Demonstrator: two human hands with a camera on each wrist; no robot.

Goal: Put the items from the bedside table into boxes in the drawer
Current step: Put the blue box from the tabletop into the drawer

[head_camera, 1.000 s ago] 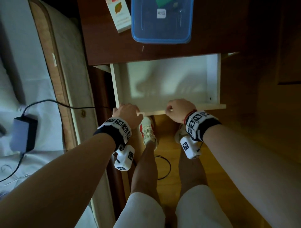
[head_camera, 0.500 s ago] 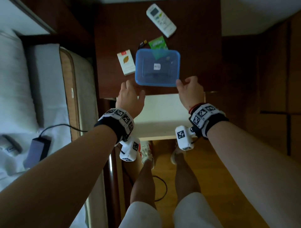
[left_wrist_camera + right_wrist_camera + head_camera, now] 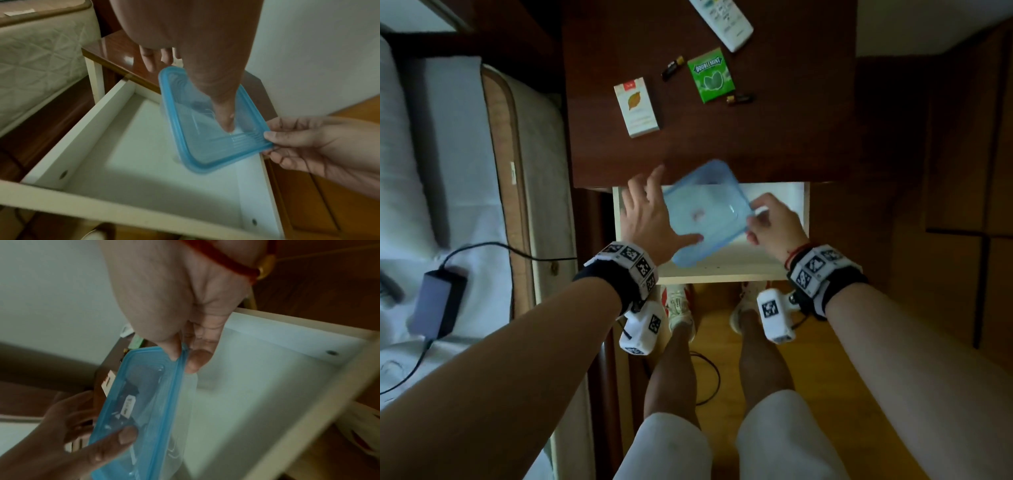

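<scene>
A clear plastic box with a blue lid [image 3: 705,212] hangs tilted over the open white drawer [image 3: 722,274]. My left hand [image 3: 654,212] holds its left side, thumb [image 3: 224,113] on the lid and fingers underneath. My right hand [image 3: 770,222] pinches the lid's right corner rim [image 3: 180,353]. The drawer floor [image 3: 131,162] below is bare. On the dark bedside table [image 3: 774,137] lie a white cigarette pack [image 3: 638,106], a green gum pack [image 3: 710,75], two small batteries [image 3: 673,68] [image 3: 739,99] and a white remote [image 3: 722,20].
A bed with a white sheet [image 3: 448,171] runs along the left, with a power adapter [image 3: 438,308] and its cable on it. My legs and shoes [image 3: 679,308] stand on the wooden floor under the drawer front. Dark wooden panels [image 3: 945,171] rise at the right.
My hands let go of the drawer front, rose to the box on the table top, took hold of it and brought it down, tilted, over the open drawer.
</scene>
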